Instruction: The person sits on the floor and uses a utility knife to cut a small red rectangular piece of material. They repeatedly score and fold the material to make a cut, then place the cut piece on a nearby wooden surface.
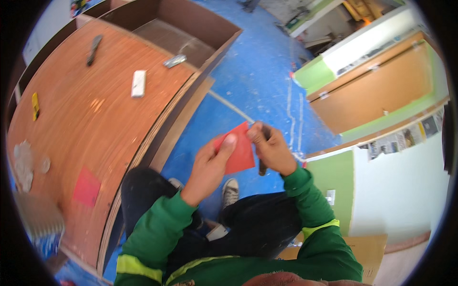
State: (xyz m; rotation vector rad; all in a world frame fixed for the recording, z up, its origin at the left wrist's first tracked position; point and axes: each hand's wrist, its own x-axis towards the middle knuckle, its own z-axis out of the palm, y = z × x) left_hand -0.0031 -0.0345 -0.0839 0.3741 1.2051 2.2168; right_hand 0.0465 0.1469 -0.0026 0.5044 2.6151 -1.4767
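1. holding a thin red sheet (242, 157), the left hand (210, 164) pinches its left side with the thumb on top.
2. the right hand (273, 148) is closed up too, with its thumb at the right edge of the sheet, near the top. it also holds a long dark thing (262, 168) that pokes out below; i cannot tell what it is.
3. the red sheet is up in the air between the two hands, over the blue floor (262, 90) and to the right of the brown counter (114, 131).
4. a second red sheet (87, 187) lies flat on the counter, near the person.
5. farther up the counter are a white block (138, 84), a shiny silver thing (175, 61) by the edge, and a dark tool (94, 50).
6. on the left side are a yellow tool (35, 106) and some crumpled clear plastic (23, 164).
7. a see-through tub (43, 219) with something blue in it is at the lower left.
8. one shoe (230, 190) shows on the floor below the sheet.
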